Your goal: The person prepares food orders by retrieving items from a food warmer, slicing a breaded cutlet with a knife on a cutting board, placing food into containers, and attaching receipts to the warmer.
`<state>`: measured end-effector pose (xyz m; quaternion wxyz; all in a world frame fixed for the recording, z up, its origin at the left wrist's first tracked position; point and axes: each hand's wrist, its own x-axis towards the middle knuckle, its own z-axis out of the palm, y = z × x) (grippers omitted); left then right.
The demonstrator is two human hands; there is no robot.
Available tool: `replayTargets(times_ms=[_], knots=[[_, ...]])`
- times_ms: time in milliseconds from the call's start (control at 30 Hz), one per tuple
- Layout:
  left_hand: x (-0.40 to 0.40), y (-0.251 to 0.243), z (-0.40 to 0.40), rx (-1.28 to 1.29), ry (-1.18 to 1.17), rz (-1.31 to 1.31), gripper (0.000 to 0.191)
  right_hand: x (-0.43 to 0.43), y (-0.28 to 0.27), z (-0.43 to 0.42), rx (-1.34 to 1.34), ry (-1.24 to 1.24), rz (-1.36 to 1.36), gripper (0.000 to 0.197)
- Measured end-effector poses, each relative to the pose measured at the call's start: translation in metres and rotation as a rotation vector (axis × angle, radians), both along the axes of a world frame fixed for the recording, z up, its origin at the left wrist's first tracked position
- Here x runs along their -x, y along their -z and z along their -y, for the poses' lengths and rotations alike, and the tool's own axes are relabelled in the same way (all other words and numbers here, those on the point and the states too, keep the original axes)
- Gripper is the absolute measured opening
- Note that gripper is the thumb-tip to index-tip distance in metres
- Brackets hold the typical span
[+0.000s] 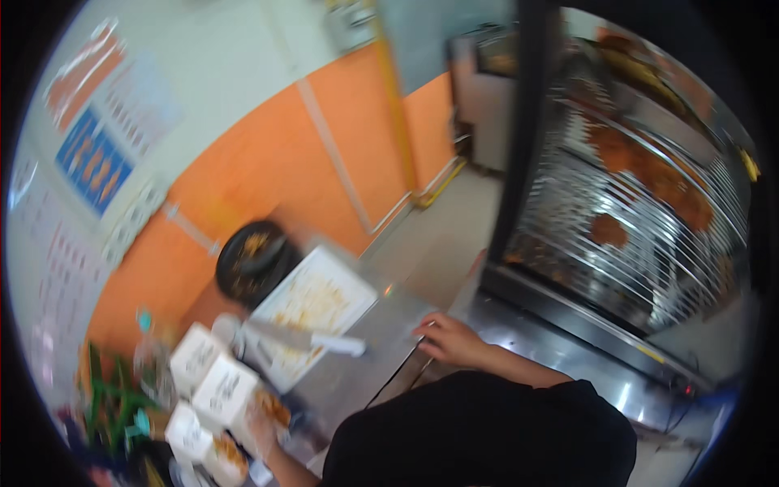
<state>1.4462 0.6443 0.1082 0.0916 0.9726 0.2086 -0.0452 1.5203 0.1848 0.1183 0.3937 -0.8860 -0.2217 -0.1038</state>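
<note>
My left hand (263, 432), in a clear plastic glove, is at the side of an open white takeaway box holding brown food (272, 409). Blur hides whether its fingers grip the box. Beside it stand white paper boxes (226, 389) bearing writing, and another open box with food (230, 453) lies nearer me. My bare right hand (451, 341) is closed around a thin, long dark item (392, 378), possibly tongs or a cord. A broad knife with a white handle (338, 344) lies across a stained white cutting board (325, 292), between my hands.
A black pan (252, 262) with food scraps sits behind the board. On the right stands a glass-fronted display cabinet (511, 268) with wire racks (657, 255) and browned food pieces (645, 164). A bottle (152, 365) and green plant-like strips (103, 389) stand at left, against an orange wall (261, 152).
</note>
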Motion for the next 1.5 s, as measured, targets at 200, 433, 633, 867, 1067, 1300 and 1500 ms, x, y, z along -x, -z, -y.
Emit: replayTargets(times_ms=[200,433,633,867,1067,1300,1500], knots=[[-0.009,-0.082,0.058,-0.241,-0.055,0.36,0.066,0.054,-0.09,0.091,0.04,0.204,0.494,0.021],[-0.041,-0.288,0.308,0.277,1.105,1.28,0.032,0.171,-0.22,0.189,0.249,0.639,1.078,0.034],[-0.04,-0.394,0.499,0.227,1.606,0.999,0.029,0.132,-0.31,0.243,0.8,1.146,0.86,0.033],[-0.03,-0.417,0.563,0.636,1.503,0.366,0.044,0.158,-0.306,0.251,0.566,0.909,0.954,0.015],[-0.035,-0.427,0.587,0.144,1.4,0.162,0.079,0.191,-0.303,0.242,0.751,0.954,1.193,0.026],[-0.043,-0.42,0.585,0.302,1.34,0.227,0.064,0.184,-0.294,0.242,0.75,0.938,1.298,0.035],[-0.025,-0.424,0.589,-0.269,1.448,0.741,0.05,0.18,-0.291,0.245,0.654,0.866,1.275,0.032]])
